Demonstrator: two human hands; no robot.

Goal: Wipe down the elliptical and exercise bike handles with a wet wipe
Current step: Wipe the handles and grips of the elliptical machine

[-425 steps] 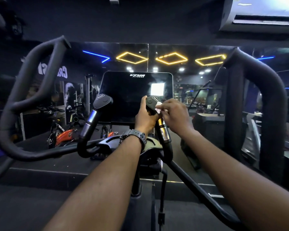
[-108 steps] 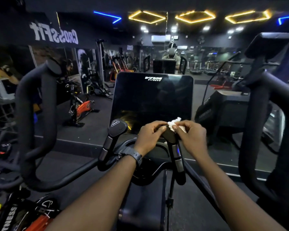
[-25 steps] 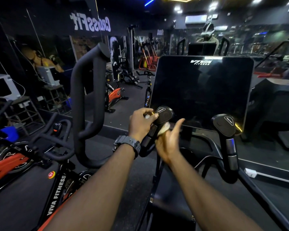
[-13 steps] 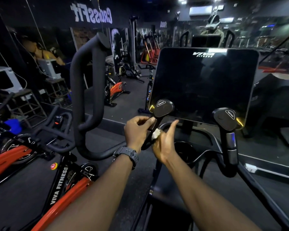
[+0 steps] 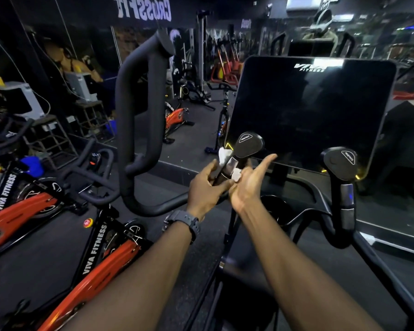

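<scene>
The elliptical's left inner handle (image 5: 247, 144) is a black post with a flat cap, standing in front of the dark console screen (image 5: 308, 111). A white wet wipe (image 5: 225, 155) is wrapped around the post just under the cap. My left hand (image 5: 206, 187) grips the post and the wipe from the left. On the right side of the post, my right hand (image 5: 249, 185) lies flat with straight fingers, its palm touching a fold of the wipe. The right inner handle (image 5: 342, 163) stands untouched. The elliptical's long left moving arm (image 5: 139, 115) rises on the left.
A red and black exercise bike (image 5: 101, 266) stands low on the left, its black handlebar (image 5: 91, 168) near the moving arm. A second red bike (image 5: 22, 209) sits further left. A mirror wall behind reflects other machines. Stools and boxes stand at the far left.
Both hands slid from the handle's cap down onto the post below it, taking the wipe along. My right hand's fingers have straightened out.
</scene>
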